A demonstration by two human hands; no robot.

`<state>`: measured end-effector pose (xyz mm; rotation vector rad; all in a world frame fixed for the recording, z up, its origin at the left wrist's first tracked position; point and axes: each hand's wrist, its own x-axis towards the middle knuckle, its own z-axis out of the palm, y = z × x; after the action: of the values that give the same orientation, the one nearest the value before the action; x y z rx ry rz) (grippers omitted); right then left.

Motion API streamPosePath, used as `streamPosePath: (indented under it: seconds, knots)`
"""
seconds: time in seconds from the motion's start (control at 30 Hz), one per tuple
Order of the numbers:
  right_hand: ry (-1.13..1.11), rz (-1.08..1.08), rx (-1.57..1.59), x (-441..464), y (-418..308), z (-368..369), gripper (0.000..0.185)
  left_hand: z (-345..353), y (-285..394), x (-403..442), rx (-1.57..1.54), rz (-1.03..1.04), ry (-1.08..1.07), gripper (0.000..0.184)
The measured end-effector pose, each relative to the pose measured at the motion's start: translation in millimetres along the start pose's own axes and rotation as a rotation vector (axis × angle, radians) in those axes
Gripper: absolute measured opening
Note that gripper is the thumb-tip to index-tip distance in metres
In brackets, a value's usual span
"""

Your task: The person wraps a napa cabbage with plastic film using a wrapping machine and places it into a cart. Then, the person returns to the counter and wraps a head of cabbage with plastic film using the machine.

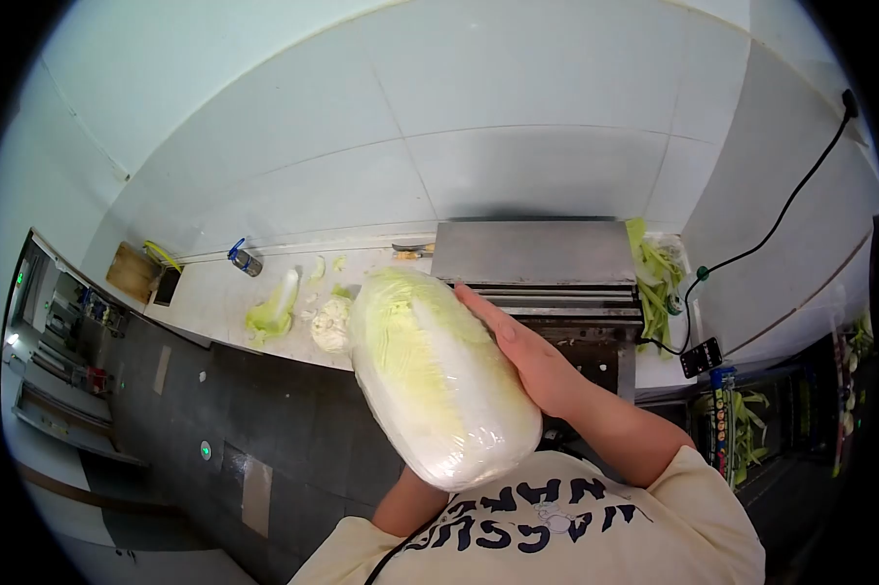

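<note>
A large napa cabbage (439, 380) in clear plastic wrap is held up in front of my chest, above the floor and the counter's front edge. My right hand (522, 351) lies along its right side, with the fingers pointing toward its leafy far end. The left forearm (410, 504) runs up beneath the cabbage. My left hand is hidden behind it, where it supports the cabbage from below. Beyond the cabbage's left side, a pile of pale trimmings (331, 325) and a loose cabbage leaf (276, 310) lie on the white counter (201, 300).
A metal machine (532, 252) with slotted bars stands against the wall. Knives (412, 251) lie beside it. Green leaves (657, 283) are heaped at its right. A bottle (245, 257) stands at the left. A black cable (785, 210) hangs on the right, near a crate (722, 419).
</note>
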<state>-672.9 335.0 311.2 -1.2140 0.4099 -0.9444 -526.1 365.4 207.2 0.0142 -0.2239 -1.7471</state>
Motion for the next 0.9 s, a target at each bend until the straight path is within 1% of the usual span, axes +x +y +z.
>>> streamPosePath:
  seconds: [0.1, 0.2, 0.3, 0.33, 0.4, 0.5, 0.57, 0.63, 0.7, 0.77, 0.8, 0.9]
  knots:
    - [-0.07, -0.253, -0.469, -6.4, -5.3, -3.2, 0.061, -0.6, -1.5, 0.5, 0.002, -0.004, 0.001, 0.082]
    - [-0.173, -0.38, -0.573, -7.9, -15.2, -8.1, 0.062, -2.0, -4.1, 0.7, 0.001, -0.008, 0.007, 0.082]
    - [-0.216, -0.433, -0.137, -8.9, -11.2, -28.2, 0.063, -3.1, -5.5, -0.2, 0.009, -0.014, 0.014, 0.083]
    - [-0.023, -0.504, 0.028, -9.3, -4.2, -26.6, 0.071, -3.1, -6.2, -0.7, 0.009, -0.016, 0.015, 0.083]
    - [0.113, -0.584, -0.276, -12.2, -13.2, -22.5, 0.071, -2.7, -6.4, -1.8, 0.009, -0.012, 0.016, 0.083]
    - [-0.144, -0.613, -0.699, -4.3, -10.0, -14.5, 0.08, -1.8, -6.8, -2.9, 0.015, -0.016, 0.017, 0.083]
    - [-0.212, -0.542, -0.675, -9.2, -12.5, -4.9, 0.08, -1.8, -8.1, -3.6, 0.016, -0.021, 0.02, 0.083]
    - [-0.335, -0.542, -0.566, -9.8, -14.8, -17.0, 0.076, -1.1, -7.7, -2.8, 0.018, -0.022, 0.016, 0.083]
    - [-0.251, -0.513, -0.415, -5.1, -11.8, -23.5, 0.071, -1.6, -7.6, -2.6, 0.019, -0.025, 0.018, 0.083]
    - [0.029, -0.45, -0.23, 6.1, -8.4, -26.0, 0.066, -0.6, -8.5, -3.1, 0.013, -0.021, 0.02, 0.084]
    - [0.072, -0.434, -0.294, 16.6, -13.1, -24.9, 0.062, -0.5, -8.0, -2.8, 0.011, -0.021, 0.022, 0.084]
    - [-0.172, -0.199, -0.403, 32.3, -20.7, -19.3, 0.065, -0.2, -8.5, -3.1, 0.009, -0.022, 0.019, 0.084]
